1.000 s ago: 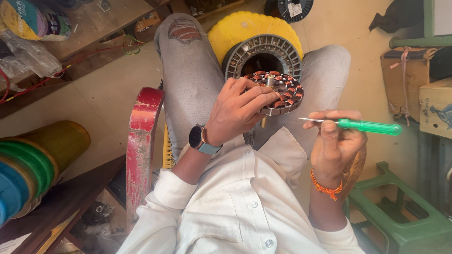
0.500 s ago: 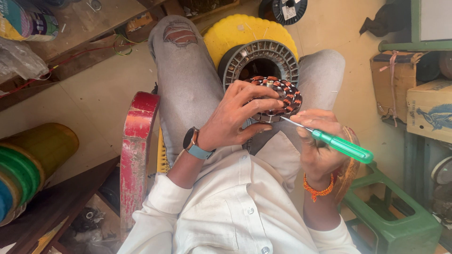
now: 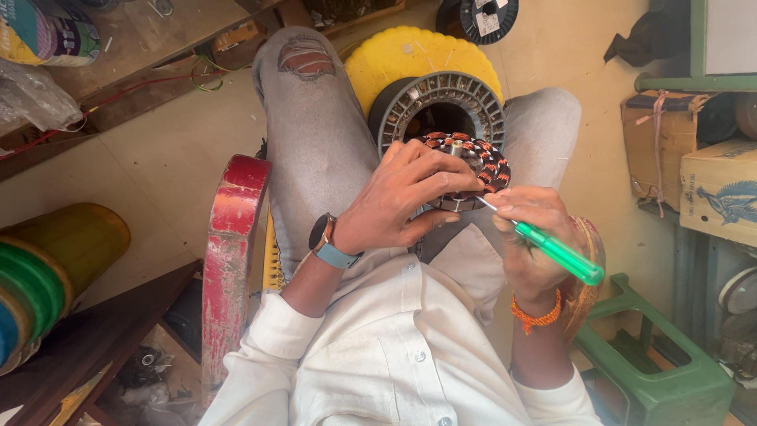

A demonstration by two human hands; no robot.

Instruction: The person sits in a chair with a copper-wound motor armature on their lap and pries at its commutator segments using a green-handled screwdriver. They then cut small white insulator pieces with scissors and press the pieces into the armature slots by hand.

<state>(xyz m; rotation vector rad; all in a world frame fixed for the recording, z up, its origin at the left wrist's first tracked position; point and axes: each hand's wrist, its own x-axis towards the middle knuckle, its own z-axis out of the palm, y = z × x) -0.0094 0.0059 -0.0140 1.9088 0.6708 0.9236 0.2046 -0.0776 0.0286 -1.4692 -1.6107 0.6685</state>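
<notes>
My screwdriver [image 3: 552, 246] has swung down since a second ago, from level and clear of the coils to a slant with its tip at the rim of the wound stator [image 3: 470, 169], which has stayed above my lap. Everything here is placed from that stator. Far to its left lie stacked green and yellow spools [image 3: 39, 288]; nearer on that side stands a worn red chair arm [image 3: 229, 244] of chipped painted wood. My left hand [image 3: 406, 201], a blue-strapped watch [image 3: 325, 241] on the wrist, is closed around the stator's left edge, fingers curled over the copper-orange windings. Just behind the stator sit a grey slotted metal ring [image 3: 441, 102] and a scalloped yellow disc [image 3: 410, 59]. To its lower right my right hand [image 3: 532, 237] grips the translucent green handle, slim steel shaft pointing in. I judge this the step of working at the windings with the tip; the next move calls for a light, steady touch so that the blade does not nick the wire. Further right stands a green plastic stool [image 3: 670, 371].
</notes>
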